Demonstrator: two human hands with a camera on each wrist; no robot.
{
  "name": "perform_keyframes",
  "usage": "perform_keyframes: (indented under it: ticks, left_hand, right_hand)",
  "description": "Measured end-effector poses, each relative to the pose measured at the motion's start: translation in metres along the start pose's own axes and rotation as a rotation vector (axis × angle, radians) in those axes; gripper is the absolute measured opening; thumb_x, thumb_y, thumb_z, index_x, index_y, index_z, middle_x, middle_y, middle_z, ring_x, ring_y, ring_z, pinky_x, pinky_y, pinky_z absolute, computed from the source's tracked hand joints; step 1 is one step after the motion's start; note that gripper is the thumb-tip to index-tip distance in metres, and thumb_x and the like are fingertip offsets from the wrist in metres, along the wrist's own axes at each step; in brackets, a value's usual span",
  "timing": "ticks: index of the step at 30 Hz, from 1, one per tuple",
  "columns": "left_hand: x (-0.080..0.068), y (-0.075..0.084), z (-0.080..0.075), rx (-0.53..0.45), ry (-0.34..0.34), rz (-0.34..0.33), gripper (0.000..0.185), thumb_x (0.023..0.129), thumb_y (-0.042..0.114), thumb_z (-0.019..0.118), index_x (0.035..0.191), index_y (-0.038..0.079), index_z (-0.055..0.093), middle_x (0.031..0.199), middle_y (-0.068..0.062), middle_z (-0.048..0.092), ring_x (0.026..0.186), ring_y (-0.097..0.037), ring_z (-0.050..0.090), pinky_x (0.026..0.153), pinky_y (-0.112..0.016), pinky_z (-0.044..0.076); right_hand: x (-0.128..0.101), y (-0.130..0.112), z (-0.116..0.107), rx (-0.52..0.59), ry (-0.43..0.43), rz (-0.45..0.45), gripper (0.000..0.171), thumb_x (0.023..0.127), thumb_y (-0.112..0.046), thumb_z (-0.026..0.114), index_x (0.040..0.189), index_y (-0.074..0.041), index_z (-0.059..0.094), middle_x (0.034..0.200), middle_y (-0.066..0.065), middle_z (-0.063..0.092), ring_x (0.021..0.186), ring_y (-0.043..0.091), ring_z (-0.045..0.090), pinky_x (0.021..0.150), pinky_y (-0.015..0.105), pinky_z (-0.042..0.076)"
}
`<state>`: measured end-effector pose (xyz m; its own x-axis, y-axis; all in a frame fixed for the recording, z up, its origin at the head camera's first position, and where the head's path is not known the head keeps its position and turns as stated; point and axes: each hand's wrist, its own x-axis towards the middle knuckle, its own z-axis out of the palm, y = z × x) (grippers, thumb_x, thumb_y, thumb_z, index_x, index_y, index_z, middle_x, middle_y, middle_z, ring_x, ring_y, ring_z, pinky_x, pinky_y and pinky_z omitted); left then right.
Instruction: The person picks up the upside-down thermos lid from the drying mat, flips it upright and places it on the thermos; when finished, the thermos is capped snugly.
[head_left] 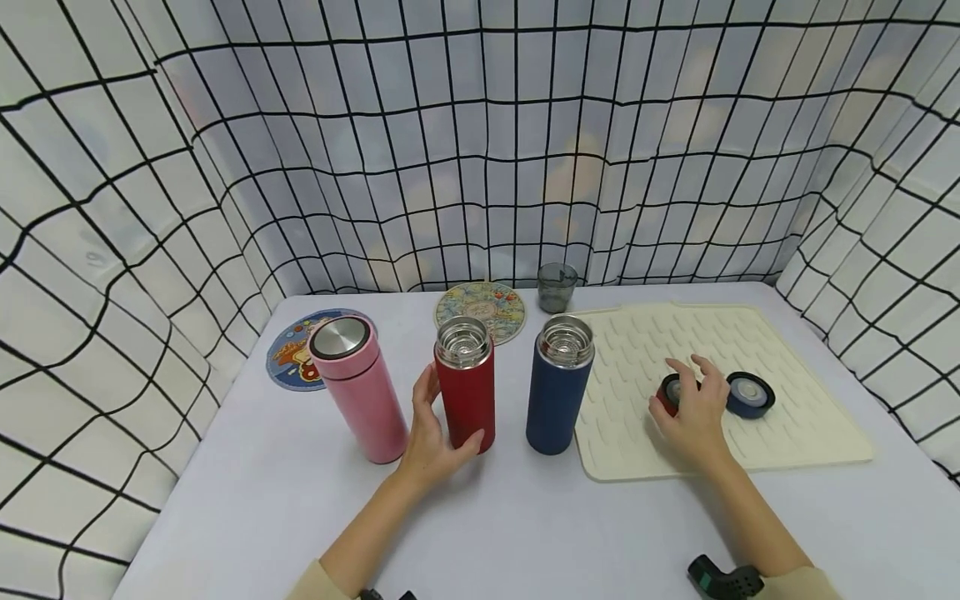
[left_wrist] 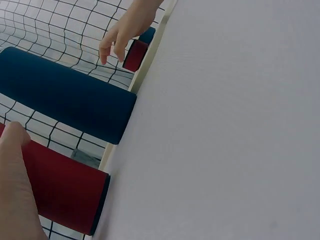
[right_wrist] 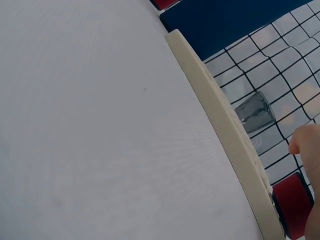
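A red vacuum bottle (head_left: 467,400), its steel mouth uncovered, stands upright on the white table. My left hand (head_left: 435,446) grips it low down, thumb across the front and fingers at its left side. To its right is a blue vacuum bottle (head_left: 558,396), also lidless; to its left, a pink one (head_left: 360,400) wears its steel-topped lid. Over the cream mat, my right hand (head_left: 697,417) has its fingers spread above a red lid (right_wrist: 292,205), with the thumb raised off it in the right wrist view. Beside that hand lies a blue lid (head_left: 750,400), inner side up.
The ridged cream mat (head_left: 810,433) covers the table's right part. Two round patterned coasters lie farther back, one blue-edged (head_left: 288,367) by the pink bottle, one pale (head_left: 498,308). A small grey glass (head_left: 557,289) stands near the black-grid netting (head_left: 517,183) around the table.
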<state>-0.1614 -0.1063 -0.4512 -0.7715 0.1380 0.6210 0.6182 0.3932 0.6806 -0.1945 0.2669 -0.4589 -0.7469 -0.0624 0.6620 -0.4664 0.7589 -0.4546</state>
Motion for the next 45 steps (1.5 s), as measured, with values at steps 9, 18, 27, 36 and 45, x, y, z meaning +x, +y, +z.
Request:
perform_keyframes:
  ticks: [9, 18, 27, 36, 45]
  left_hand:
    - [-0.017, -0.005, 0.0, -0.045, -0.039, -0.065, 0.104, 0.068, 0.005, 0.074, 0.142, 0.004, 0.001, 0.139, -0.018, 0.028, 0.128, -0.03, 0.029, 0.098, -0.056, 0.031]
    - [-0.005, 0.022, -0.011, -0.132, -0.106, -0.087, 0.097, 0.071, -0.005, 0.069, 0.139, -0.003, 0.0, 0.127, -0.022, 0.041, 0.119, -0.03, 0.04, 0.096, -0.055, 0.034]
    - [-0.004, 0.02, -0.011, -0.169, -0.11, -0.076, 0.089, 0.072, -0.005, 0.067, 0.138, -0.003, 0.006, 0.124, -0.025, 0.044, 0.116, -0.034, 0.042, 0.096, -0.057, 0.033]
    - [-0.006, 0.021, -0.005, -0.2, -0.112, -0.125, 0.082, 0.074, -0.003, 0.065, 0.137, -0.003, 0.012, 0.127, -0.025, 0.04, 0.117, -0.038, 0.041, 0.096, -0.057, 0.033]
    - [-0.006, 0.019, -0.008, -0.183, -0.112, -0.098, 0.077, 0.075, -0.002, 0.063, 0.136, -0.005, 0.016, 0.125, -0.023, 0.043, 0.113, -0.037, 0.045, 0.093, -0.057, 0.036]
  right_hand:
    - [-0.008, 0.001, 0.004, -0.036, -0.044, 0.076, 0.058, 0.069, -0.003, 0.067, 0.122, 0.005, 0.044, 0.129, 0.036, 0.021, 0.117, 0.054, 0.015, 0.086, 0.066, 0.018]
    - [-0.007, 0.001, 0.006, 0.015, -0.104, 0.336, 0.065, 0.074, -0.004, 0.063, 0.131, 0.004, 0.033, 0.125, 0.035, 0.021, 0.111, 0.052, 0.029, 0.082, 0.064, 0.032]
    - [-0.006, 0.001, 0.002, 0.098, -0.121, 0.436, 0.084, 0.075, -0.01, 0.07, 0.14, 0.002, 0.018, 0.121, 0.034, 0.034, 0.107, 0.047, 0.04, 0.084, 0.059, 0.036]
    - [-0.006, 0.004, -0.006, 0.192, -0.141, 0.542, 0.089, 0.077, -0.025, 0.074, 0.143, -0.006, 0.017, 0.125, 0.03, 0.038, 0.108, 0.044, 0.045, 0.084, 0.051, 0.039]
    - [-0.005, -0.003, -0.002, 0.257, -0.093, 0.65, 0.082, 0.078, -0.028, 0.073, 0.141, -0.008, 0.025, 0.126, 0.02, 0.044, 0.106, 0.024, 0.047, 0.074, 0.009, 0.037]
